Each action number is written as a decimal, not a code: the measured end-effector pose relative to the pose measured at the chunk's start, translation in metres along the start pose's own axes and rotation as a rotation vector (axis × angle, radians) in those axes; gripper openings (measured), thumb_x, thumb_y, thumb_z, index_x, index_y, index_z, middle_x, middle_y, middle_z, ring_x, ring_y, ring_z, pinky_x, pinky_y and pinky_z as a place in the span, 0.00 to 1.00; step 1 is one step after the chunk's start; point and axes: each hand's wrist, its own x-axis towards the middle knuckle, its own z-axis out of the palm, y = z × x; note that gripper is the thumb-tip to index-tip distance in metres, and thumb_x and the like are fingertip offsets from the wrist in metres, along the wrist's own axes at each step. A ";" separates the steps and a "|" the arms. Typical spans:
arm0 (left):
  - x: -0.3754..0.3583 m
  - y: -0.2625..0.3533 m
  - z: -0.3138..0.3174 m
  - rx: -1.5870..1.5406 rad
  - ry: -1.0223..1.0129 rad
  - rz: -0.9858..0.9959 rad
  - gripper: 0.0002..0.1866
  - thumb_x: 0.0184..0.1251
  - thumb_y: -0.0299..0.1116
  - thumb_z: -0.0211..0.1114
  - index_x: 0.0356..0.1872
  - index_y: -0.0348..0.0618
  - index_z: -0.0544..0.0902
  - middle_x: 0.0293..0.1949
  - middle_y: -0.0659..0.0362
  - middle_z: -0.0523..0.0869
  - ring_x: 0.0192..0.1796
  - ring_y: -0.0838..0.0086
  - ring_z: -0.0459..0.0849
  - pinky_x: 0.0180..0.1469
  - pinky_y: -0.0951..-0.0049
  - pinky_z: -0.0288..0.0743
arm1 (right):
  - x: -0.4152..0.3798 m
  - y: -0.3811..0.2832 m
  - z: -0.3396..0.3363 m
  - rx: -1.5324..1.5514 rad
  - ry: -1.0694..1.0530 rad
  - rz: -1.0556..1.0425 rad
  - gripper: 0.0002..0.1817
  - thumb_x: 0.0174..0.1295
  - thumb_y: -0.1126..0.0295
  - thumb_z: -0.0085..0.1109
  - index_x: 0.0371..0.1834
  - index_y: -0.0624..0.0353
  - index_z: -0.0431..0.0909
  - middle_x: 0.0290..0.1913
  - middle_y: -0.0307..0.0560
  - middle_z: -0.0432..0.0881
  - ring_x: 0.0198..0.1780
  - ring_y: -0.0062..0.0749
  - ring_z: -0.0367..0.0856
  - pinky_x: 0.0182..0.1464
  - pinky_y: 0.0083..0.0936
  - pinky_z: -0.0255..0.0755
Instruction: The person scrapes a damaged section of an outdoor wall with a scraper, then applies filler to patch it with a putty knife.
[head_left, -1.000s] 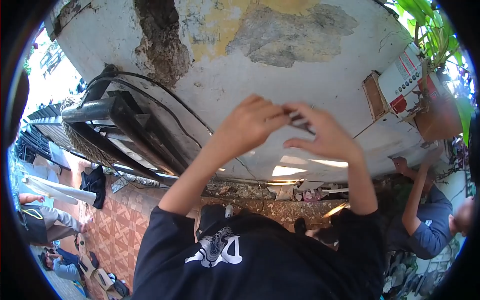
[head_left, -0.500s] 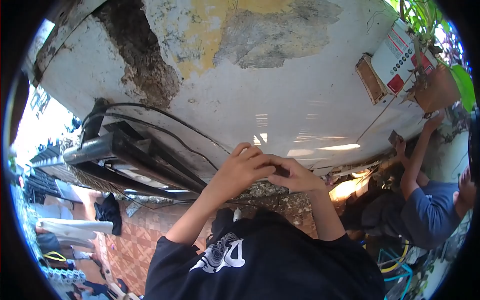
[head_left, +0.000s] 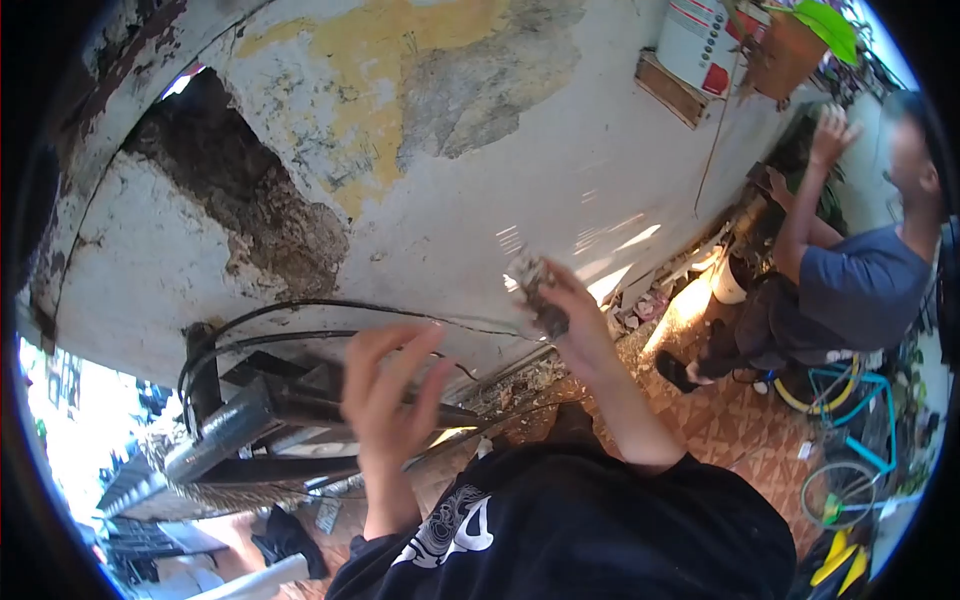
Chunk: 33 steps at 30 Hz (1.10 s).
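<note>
My right hand (head_left: 580,325) is closed around a rough, grey-and-dark lump (head_left: 535,285), held up in front of the white wall (head_left: 480,215). Its exact kind is blurred, and part of it lies behind my fingers. My left hand (head_left: 393,385) is raised to the left, fingers apart and slightly bent, with nothing in it. Behind that hand lies a dark metal frame (head_left: 240,425). Yellow and grey patches of peeled paint (head_left: 460,95) mark the wall, and a deep broken hole (head_left: 250,190) opens at its upper left.
Black cables (head_left: 290,305) curve along the wall's lower left. At right, a person in a blue shirt (head_left: 860,285) crouches by the wall, near a bucket (head_left: 730,280). A paint can (head_left: 685,40) and a plant pot (head_left: 785,55) stand above. A teal bicycle (head_left: 850,450) rests on the tiled floor.
My hands have moved apart from their place together; the left went left, while the right rose holding the lump. The view has turned, and the other person now appears more upright.
</note>
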 end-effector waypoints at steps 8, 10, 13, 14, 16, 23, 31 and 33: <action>-0.018 -0.026 -0.138 0.272 0.287 0.194 0.08 0.60 0.18 0.58 0.41 0.31 0.80 0.32 0.48 0.81 0.35 0.60 0.78 0.41 0.56 0.75 | 0.021 -0.023 0.034 0.075 0.120 -0.557 0.21 0.64 0.79 0.49 0.61 0.72 0.69 0.49 0.53 0.81 0.52 0.39 0.83 0.50 0.30 0.79; -0.023 -0.035 -0.151 0.284 0.293 0.129 0.07 0.60 0.17 0.59 0.39 0.31 0.80 0.31 0.49 0.81 0.34 0.61 0.78 0.40 0.58 0.75 | 0.023 -0.021 0.036 0.005 0.129 -0.572 0.20 0.64 0.80 0.49 0.61 0.71 0.69 0.49 0.52 0.81 0.51 0.39 0.83 0.49 0.30 0.80; -0.026 -0.044 -0.162 0.303 0.265 0.057 0.06 0.59 0.15 0.59 0.38 0.30 0.81 0.30 0.50 0.81 0.33 0.62 0.79 0.39 0.60 0.74 | 0.020 -0.027 0.043 -0.175 0.190 -0.631 0.20 0.64 0.81 0.49 0.61 0.69 0.69 0.48 0.52 0.81 0.49 0.36 0.84 0.46 0.28 0.82; -0.027 -0.047 -0.165 0.306 0.228 0.056 0.06 0.59 0.15 0.59 0.37 0.30 0.81 0.29 0.51 0.81 0.32 0.63 0.79 0.38 0.61 0.74 | 0.019 -0.030 0.046 -0.281 0.246 -0.679 0.20 0.65 0.81 0.50 0.61 0.67 0.69 0.46 0.52 0.81 0.47 0.34 0.84 0.45 0.27 0.83; -0.024 -0.047 -0.160 0.259 0.237 0.064 0.07 0.56 0.14 0.60 0.36 0.30 0.81 0.27 0.51 0.80 0.31 0.63 0.78 0.37 0.62 0.73 | 0.019 -0.036 0.048 -0.314 0.321 -0.696 0.19 0.65 0.82 0.49 0.60 0.66 0.69 0.46 0.52 0.80 0.47 0.34 0.84 0.44 0.27 0.83; 0.008 -0.028 -0.132 -0.026 0.221 0.212 0.14 0.39 0.16 0.64 0.32 0.36 0.84 0.25 0.54 0.81 0.28 0.62 0.77 0.31 0.65 0.69 | 0.014 -0.036 0.075 -0.086 0.264 -0.621 0.17 0.63 0.82 0.48 0.56 0.65 0.67 0.46 0.54 0.79 0.45 0.40 0.85 0.43 0.30 0.84; 0.038 -0.010 -0.014 -0.300 0.053 0.172 0.24 0.45 0.12 0.62 0.46 0.42 0.83 0.45 0.53 0.82 0.45 0.58 0.82 0.45 0.63 0.76 | -0.009 -0.065 0.101 -0.253 0.124 -0.608 0.10 0.60 0.81 0.46 0.44 0.67 0.72 0.40 0.51 0.80 0.42 0.39 0.85 0.39 0.29 0.85; 0.046 -0.026 0.030 -0.327 0.080 0.145 0.25 0.46 0.12 0.61 0.49 0.43 0.82 0.50 0.53 0.80 0.50 0.56 0.80 0.49 0.62 0.76 | -0.010 -0.066 0.102 -0.284 0.106 -0.596 0.09 0.59 0.81 0.47 0.42 0.67 0.73 0.37 0.49 0.80 0.41 0.36 0.85 0.37 0.28 0.85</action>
